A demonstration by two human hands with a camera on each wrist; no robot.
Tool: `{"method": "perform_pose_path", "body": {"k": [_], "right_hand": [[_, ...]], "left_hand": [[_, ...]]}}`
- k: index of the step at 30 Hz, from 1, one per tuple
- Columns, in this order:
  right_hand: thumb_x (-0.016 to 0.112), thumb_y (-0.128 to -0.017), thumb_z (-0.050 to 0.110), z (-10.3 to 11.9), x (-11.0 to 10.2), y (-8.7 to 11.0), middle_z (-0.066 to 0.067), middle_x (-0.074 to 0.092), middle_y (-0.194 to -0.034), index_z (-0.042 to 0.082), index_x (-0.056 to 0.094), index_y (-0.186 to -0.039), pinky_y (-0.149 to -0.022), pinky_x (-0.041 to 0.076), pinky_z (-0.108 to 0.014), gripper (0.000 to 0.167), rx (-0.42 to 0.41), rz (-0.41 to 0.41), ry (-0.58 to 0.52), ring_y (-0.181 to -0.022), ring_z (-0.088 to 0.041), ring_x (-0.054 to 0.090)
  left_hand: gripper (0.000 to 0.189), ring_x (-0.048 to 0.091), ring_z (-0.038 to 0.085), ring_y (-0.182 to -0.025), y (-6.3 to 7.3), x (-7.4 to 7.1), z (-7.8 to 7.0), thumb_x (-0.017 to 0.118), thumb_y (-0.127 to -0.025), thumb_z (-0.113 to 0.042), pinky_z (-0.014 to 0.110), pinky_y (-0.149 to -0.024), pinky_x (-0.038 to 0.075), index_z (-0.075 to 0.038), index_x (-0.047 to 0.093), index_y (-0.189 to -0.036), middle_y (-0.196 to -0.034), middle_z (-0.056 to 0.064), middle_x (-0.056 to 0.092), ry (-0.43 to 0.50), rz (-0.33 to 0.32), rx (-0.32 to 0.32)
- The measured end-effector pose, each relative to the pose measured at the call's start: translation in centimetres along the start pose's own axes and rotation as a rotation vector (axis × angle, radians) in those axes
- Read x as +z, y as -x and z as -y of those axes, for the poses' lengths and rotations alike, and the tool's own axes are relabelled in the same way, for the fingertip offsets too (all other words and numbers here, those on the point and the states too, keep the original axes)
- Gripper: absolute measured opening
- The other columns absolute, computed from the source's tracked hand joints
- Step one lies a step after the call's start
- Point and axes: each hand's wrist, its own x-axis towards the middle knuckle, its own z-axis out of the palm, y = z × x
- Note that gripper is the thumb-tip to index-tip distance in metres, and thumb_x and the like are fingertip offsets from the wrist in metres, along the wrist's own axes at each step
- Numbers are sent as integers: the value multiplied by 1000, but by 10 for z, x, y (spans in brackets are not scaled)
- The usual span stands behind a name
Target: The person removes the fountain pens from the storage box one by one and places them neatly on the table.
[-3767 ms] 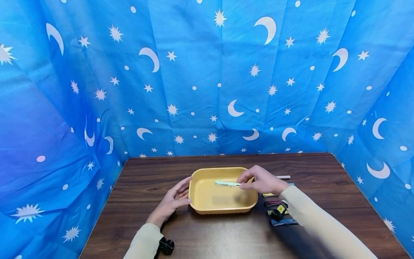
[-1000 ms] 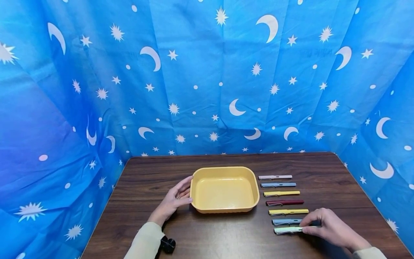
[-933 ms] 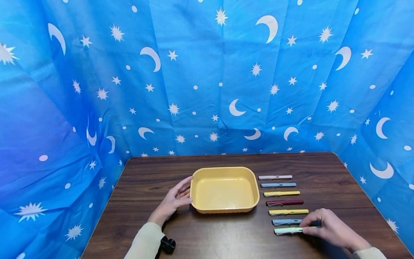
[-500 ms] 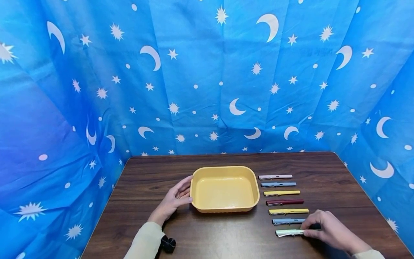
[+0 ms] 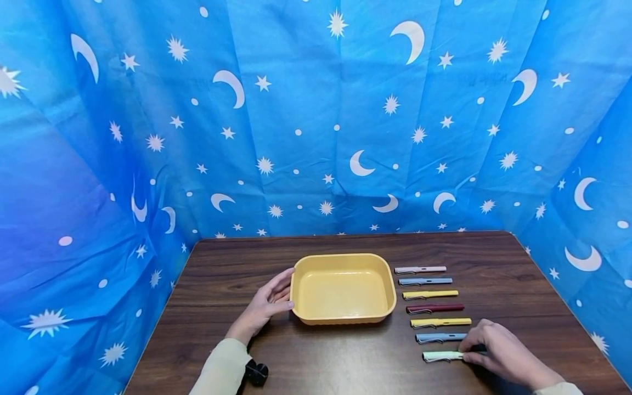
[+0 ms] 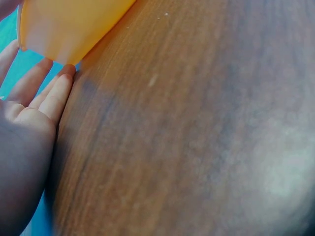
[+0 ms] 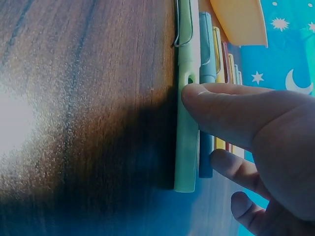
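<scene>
My right hand [image 5: 503, 354] pinches a pale green pen [image 5: 439, 356] between thumb and fingers, at the near end of a row of pens. In the right wrist view the thumb [image 7: 204, 98] lies across the barrel of that green pen [image 7: 186, 162], whose wire clip faces away from the hand. Beside it lies a blue-grey pen [image 5: 436, 338], roughly parallel. My left hand [image 5: 259, 310] rests against the left end of a yellow rectangular box [image 5: 343, 321]. In the left wrist view its fairly straight fingers [image 6: 56, 98] touch the wall of the yellow box [image 6: 74, 29].
Beyond the blue-grey pen lie a yellow pen [image 5: 444, 322], a dark red pen [image 5: 436, 309], another yellow pen [image 5: 434, 294], a light blue pen [image 5: 427, 281] and a pale grey pen [image 5: 422, 270]. All lie on the dark wooden table [image 5: 237, 258]. A blue star-patterned curtain [image 5: 296, 109] surrounds it.
My right hand has carried the green pen from above the yellow box to the row's near end. Since then it has shifted slightly nearer and to the right. My left hand stays put.
</scene>
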Motion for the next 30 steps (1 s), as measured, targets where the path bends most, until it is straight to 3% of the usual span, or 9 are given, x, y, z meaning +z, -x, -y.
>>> {"method": "perform_pose_path", "body": {"k": [10,17,25,30], "right_hand": [[89,-81,14,3,0,-3,30,68,-86,31,80,-86,-60,48,-26,20,6,-4,34,-79,3,57],[86,-86,18,7,-5,-4,29,68,-86,31,80,-87,-62,51,-28,14,97,85,-6,-81,3,57],[88,-83,20,10,-8,-4,26,69,-88,27,81,-90,-65,53,-30,12,150,109,20,-83,1,59],[88,-84,25,14,-16,-7,23,71,-90,26,81,-95,-67,55,-31,13,233,125,5,-85,-1,61]], "left_hand": [[79,39,32,-153,0,0,1,75,-96,-5,23,-113,45,-19,38,-164,-167,13,38,-3,-20,-12],[80,39,32,-153,0,0,1,76,-96,-5,24,-113,45,-18,36,-164,-168,14,37,-11,-16,-7],[80,35,38,-154,0,0,0,74,-96,-2,23,-113,45,-15,35,-165,-168,17,35,2,-3,12],[79,35,38,-154,0,2,-3,73,-96,-1,23,-113,45,-15,35,-164,-168,18,35,1,-5,13]]}}
